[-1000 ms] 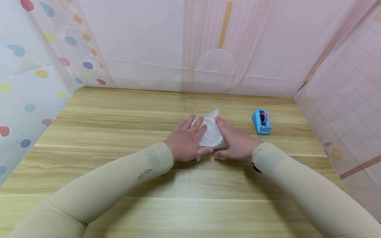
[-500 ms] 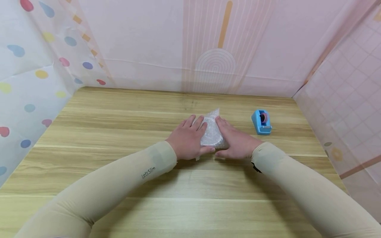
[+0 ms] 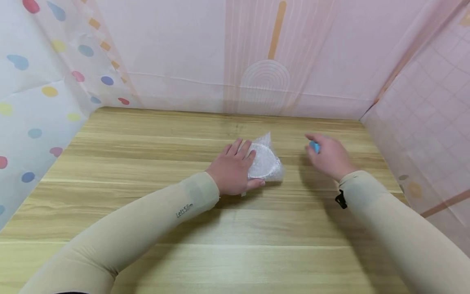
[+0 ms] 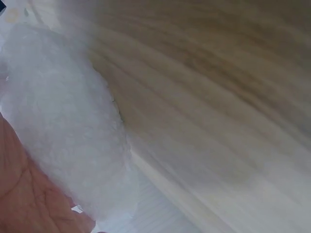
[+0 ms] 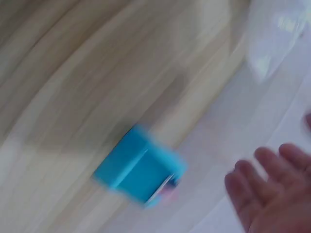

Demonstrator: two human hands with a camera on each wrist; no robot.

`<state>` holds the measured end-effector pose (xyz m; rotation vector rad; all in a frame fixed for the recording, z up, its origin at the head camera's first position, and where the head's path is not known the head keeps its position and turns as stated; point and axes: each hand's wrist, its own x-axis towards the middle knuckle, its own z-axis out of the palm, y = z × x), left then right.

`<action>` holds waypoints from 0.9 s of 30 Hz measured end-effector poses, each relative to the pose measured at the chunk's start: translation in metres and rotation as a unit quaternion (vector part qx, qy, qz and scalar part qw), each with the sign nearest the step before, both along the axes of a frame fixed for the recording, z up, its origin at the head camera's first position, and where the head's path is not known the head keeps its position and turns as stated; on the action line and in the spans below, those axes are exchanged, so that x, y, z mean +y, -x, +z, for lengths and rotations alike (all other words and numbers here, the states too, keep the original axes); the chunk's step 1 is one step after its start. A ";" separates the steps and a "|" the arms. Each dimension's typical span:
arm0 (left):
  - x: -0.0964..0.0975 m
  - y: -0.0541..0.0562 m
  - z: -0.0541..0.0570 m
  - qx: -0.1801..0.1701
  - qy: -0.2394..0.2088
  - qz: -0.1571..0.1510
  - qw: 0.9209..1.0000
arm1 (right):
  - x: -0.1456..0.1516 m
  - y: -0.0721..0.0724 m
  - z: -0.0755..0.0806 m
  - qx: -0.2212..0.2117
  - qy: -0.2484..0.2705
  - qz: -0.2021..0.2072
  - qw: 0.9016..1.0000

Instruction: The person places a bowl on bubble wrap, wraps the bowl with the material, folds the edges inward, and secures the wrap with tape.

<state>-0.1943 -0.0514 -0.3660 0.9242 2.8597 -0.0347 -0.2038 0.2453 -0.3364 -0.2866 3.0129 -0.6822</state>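
Note:
A bubble-wrapped bundle (image 3: 263, 161) with a round outline lies mid-table in the head view, one corner of the wrap pointing away. My left hand (image 3: 232, 169) rests on its left side, fingers spread and fairly straight, thumb along the near edge. In the left wrist view, the bundle (image 4: 68, 116) sits against the palm. My right hand (image 3: 333, 157) is over the blue tape dispenser (image 3: 313, 146), hiding most of it. From the right wrist, the dispenser (image 5: 138, 167) looks blurred and apart from the loosely bent fingers (image 5: 262, 187), which hold nothing.
The wood-grain table (image 3: 235, 237) runs up to a patterned backdrop (image 3: 176, 53) at the back and both sides. A small pale tab (image 3: 243, 194) shows beneath the left hand, by the bundle's near edge.
My right hand has left the bundle's right side and moved right to above the tape dispenser. The left hand has shifted slightly right and stays on the bundle.

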 end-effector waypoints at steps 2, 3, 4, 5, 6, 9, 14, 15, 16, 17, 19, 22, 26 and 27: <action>-0.002 0.001 0.000 -0.008 -0.005 0.008 1.000 | 0.011 0.007 0.000 0.003 -0.016 -0.058 0.998; -0.003 0.001 -0.001 -0.012 -0.004 0.013 1.000 | 0.016 0.010 -0.001 -0.007 -0.022 -0.081 0.996; -0.005 0.001 -0.001 -0.015 -0.004 0.018 1.000 | 0.021 0.012 -0.002 -0.025 -0.024 -0.098 0.995; -0.007 0.001 -0.001 -0.017 -0.003 0.021 1.000 | 0.026 0.015 -0.003 -0.044 -0.028 -0.111 0.993; -0.008 0.001 -0.001 -0.018 -0.002 0.024 1.000 | 0.030 0.017 -0.005 -0.061 -0.030 -0.121 0.990; -0.011 0.001 0.000 -0.016 0.002 0.025 1.000 | 0.039 0.021 -0.010 -0.104 -0.038 -0.128 0.986; -0.011 0.001 0.001 -0.007 0.007 0.020 1.000 | 0.043 0.025 -0.016 -0.144 -0.046 -0.116 0.982; -0.011 0.001 0.001 -0.005 0.009 0.020 1.000 | 0.043 0.026 -0.016 -0.148 -0.045 -0.116 0.981; -0.011 0.001 0.001 -0.004 0.011 0.020 1.000 | 0.043 0.026 -0.016 -0.151 -0.045 -0.116 0.981; -0.010 0.000 0.001 -0.002 0.012 0.020 1.000 | 0.043 0.027 -0.016 -0.153 -0.044 -0.118 0.980; -0.010 0.000 0.001 0.002 0.013 0.019 1.000 | 0.043 0.026 -0.015 -0.154 -0.044 -0.124 0.979; -0.008 0.000 0.000 0.007 0.013 0.016 1.000 | 0.044 0.026 -0.014 -0.160 -0.042 -0.133 0.977; -0.008 0.000 0.000 0.011 0.016 0.014 1.000 | 0.044 0.026 -0.015 -0.169 -0.032 -0.142 0.975; -0.008 -0.001 0.001 0.011 0.017 0.014 1.000 | 0.045 0.026 -0.015 -0.170 -0.028 -0.144 0.974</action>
